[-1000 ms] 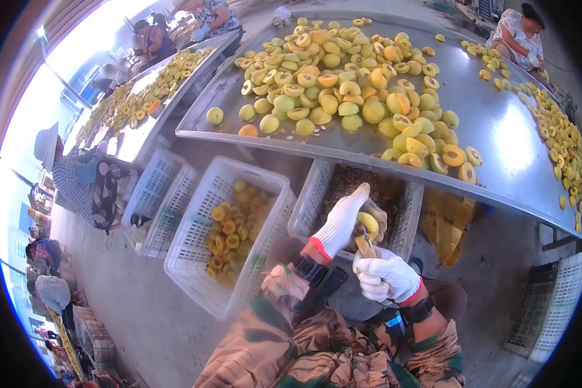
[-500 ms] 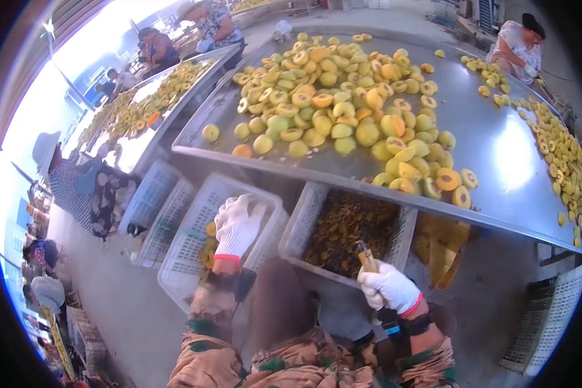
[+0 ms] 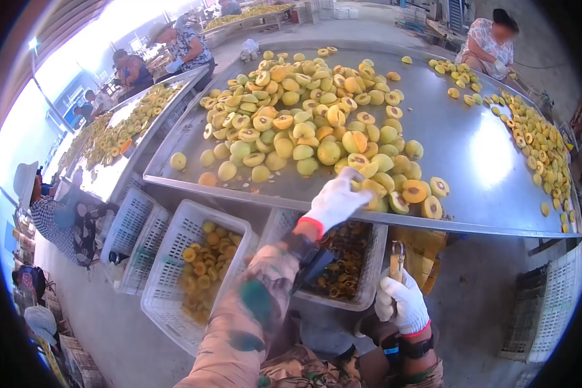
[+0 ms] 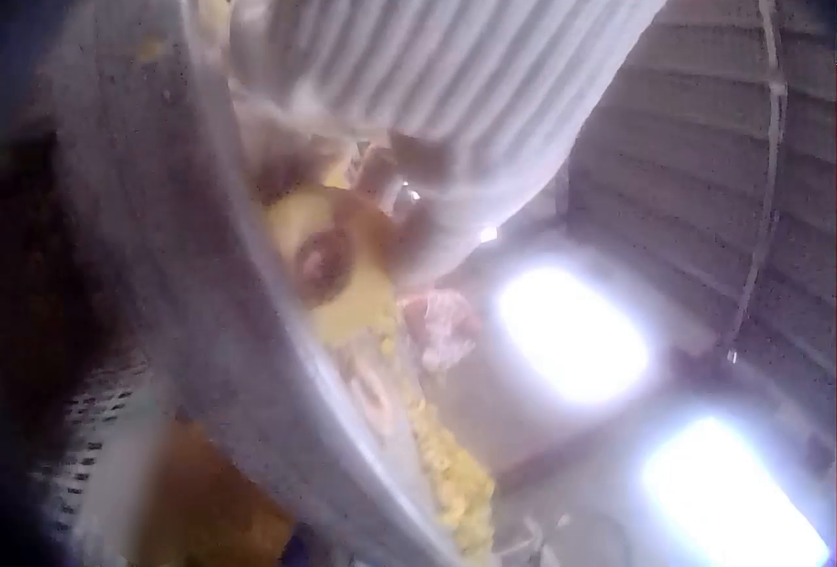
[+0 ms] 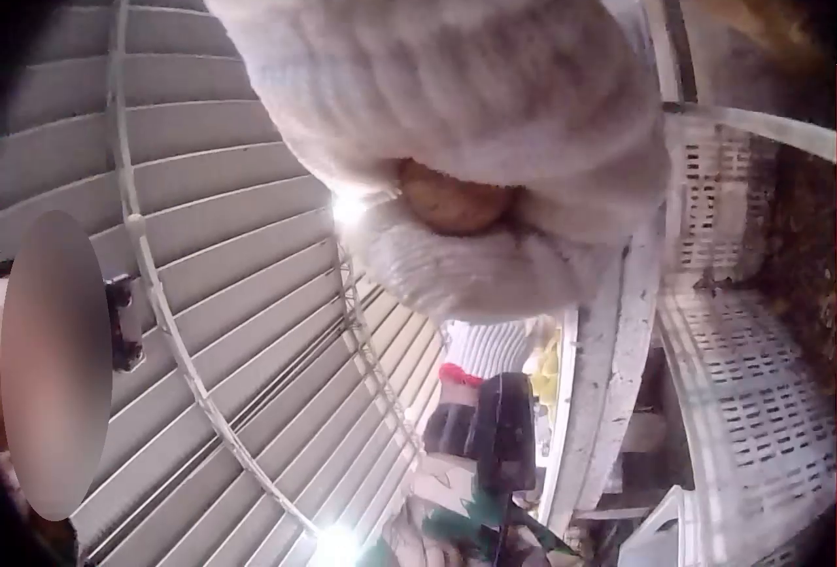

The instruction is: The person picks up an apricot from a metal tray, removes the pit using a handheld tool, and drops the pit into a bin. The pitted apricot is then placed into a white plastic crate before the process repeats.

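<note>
The gloved left hand (image 3: 335, 202) reaches over the metal table's near edge (image 3: 265, 199), among halved yellow-green fruits (image 3: 328, 152). In the left wrist view, the fingers of that hand (image 4: 445, 57) are beside a fruit half with a brown centre (image 4: 321, 266); whether they touch it is unclear. Lower right, the gloved right hand (image 3: 404, 302) grips a wooden-handled tool (image 3: 395, 264), its metal looped tip pointing up. The right wrist view has the same hand (image 5: 458, 109) curled round the handle, whose rounded end (image 5: 455, 198) shows between glove folds.
Below the table, a white crate (image 3: 158, 284) contains fruit halves, and another crate (image 3: 367, 284) contains brown scraps. More fruit (image 3: 530, 139) lies along the table's right side. Empty-looking crates (image 3: 128, 220) stand at left. Several people sit or stand around, one (image 3: 488, 45) at the far right.
The left hand has moved from the fruit crate up and right to the table's edge. The right hand still holds the tool, now more upright. The head view has shifted.
</note>
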